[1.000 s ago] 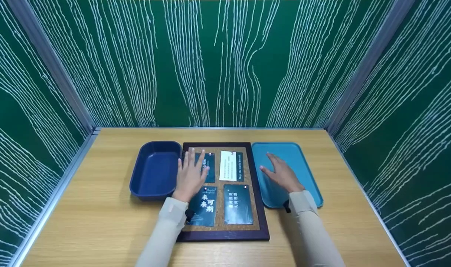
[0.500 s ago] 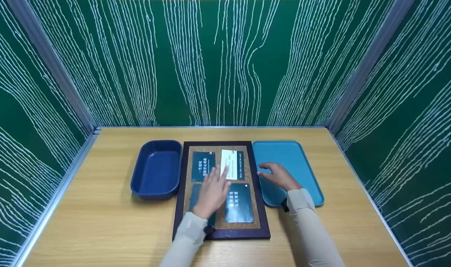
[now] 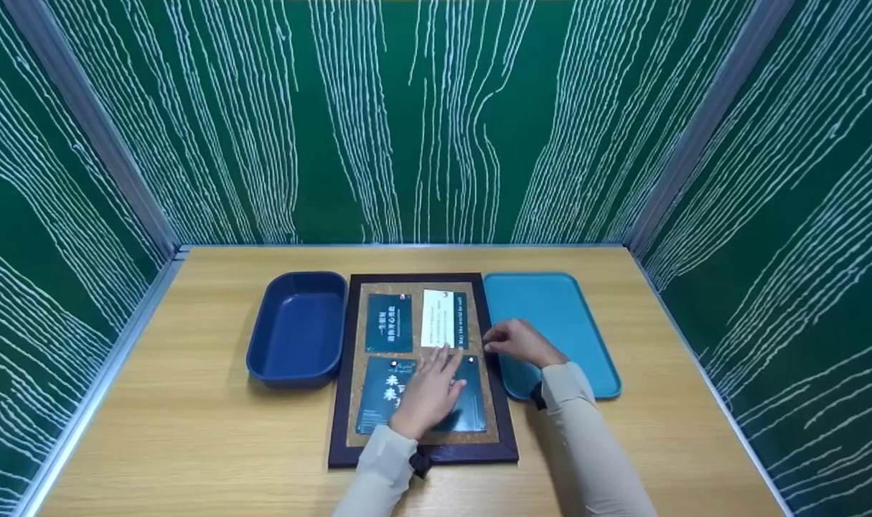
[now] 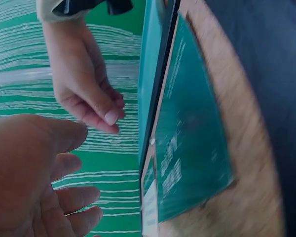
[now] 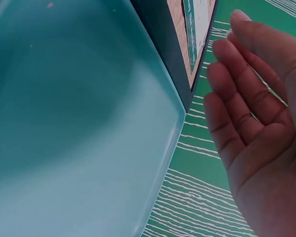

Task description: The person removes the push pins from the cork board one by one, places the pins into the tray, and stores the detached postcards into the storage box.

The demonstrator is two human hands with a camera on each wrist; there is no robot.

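Observation:
A dark-framed corkboard (image 3: 471, 454) lies on the table with several cards on it, each with a small pushpin near its top edge. At the top are a green card (image 3: 388, 323) and a white-and-green card (image 3: 438, 319); below are a green card (image 3: 375, 398) and another green card (image 3: 473, 406), partly covered by my left hand (image 3: 430, 391). That hand hovers low over the lower cards, fingers extended; contact cannot be told. My right hand (image 3: 525, 343) is beside the board's right edge, fingers loosely bent, with nothing visibly held in the right wrist view.
Left of the board stands a deep navy blue bin (image 3: 299, 337). A shallow teal tray (image 3: 550, 301) lies against the board's right side, under my right hand. Green panels (image 3: 436, 143) with white lines enclose the wooden table (image 3: 191, 402) at the back and sides.
My left hand has moved right and down, from the upper-left card to the lower cards. My right hand has shifted left from over the tray to the board's edge, its fingers bending more.

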